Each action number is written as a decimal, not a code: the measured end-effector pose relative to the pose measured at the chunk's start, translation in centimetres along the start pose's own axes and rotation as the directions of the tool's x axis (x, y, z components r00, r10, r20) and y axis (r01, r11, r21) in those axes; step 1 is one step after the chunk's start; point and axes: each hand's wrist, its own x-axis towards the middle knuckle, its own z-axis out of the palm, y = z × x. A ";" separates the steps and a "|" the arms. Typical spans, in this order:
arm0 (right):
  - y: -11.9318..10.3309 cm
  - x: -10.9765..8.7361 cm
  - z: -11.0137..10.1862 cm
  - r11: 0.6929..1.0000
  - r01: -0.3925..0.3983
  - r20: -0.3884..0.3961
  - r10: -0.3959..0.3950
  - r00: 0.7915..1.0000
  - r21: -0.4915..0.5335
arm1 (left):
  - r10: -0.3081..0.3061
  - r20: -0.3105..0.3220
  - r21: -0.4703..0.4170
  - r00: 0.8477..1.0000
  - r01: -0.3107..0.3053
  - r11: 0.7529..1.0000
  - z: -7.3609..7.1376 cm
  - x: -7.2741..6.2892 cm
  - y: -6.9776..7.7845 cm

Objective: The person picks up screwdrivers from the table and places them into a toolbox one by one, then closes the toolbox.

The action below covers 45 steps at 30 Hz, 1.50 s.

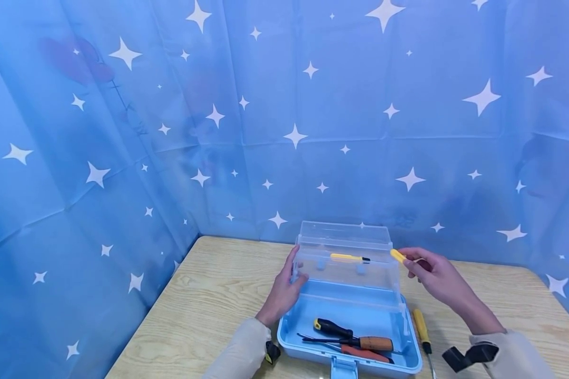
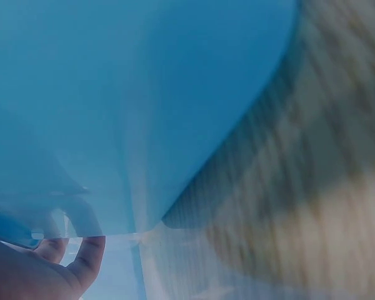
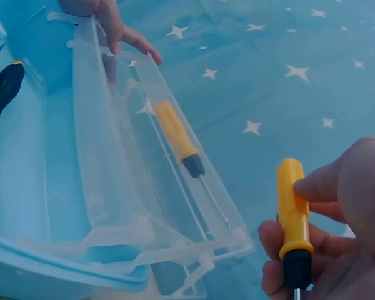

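Observation:
My right hand [image 1: 433, 276] pinches a screwdriver with a yellow handle [image 3: 292, 200] between thumb and fingers, just off the right end of a clear plastic tray [image 1: 343, 273]. The tray stands raised over a light blue toolbox [image 1: 308, 353]. At the tray's left end, my left hand [image 1: 282, 289] grips its side, thumb inside and fingers outside. A second yellow screwdriver [image 3: 177, 134] lies in the tray. Inside the box bottom are a black-and-yellow-handled screwdriver [image 1: 333, 328], a brown-handled screwdriver [image 1: 376, 343] and a red-handled tool [image 1: 367, 355], partly overlapping.
Another yellow-handled screwdriver [image 1: 421, 326] lies on the wooden table [image 1: 208, 300], to the right of the box. A blue latch [image 1: 343, 367] hangs at the box's front. Behind the table hangs a blue curtain [image 1: 265, 105] with white stars.

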 end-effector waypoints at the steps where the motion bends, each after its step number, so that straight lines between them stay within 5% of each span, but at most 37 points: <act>1: 0.0 0.1 0.0 1.000 0.005 0.000 -0.005 1.000 -0.002 | 0.000 0.001 0.000 1.000 0.000 1.000 0.0 0.0 0.0; 27: -1.5 2.5 1.0 0.989 0.136 0.021 -0.135 0.991 -0.053 | 0.001 0.000 0.005 1.000 -0.001 1.000 -0.1 -0.2 -0.1; 45: -2.8 4.7 2.2 0.991 0.131 0.073 -0.129 0.989 -0.017 | -0.002 -0.008 0.011 1.000 0.002 1.000 0.0 -0.2 0.0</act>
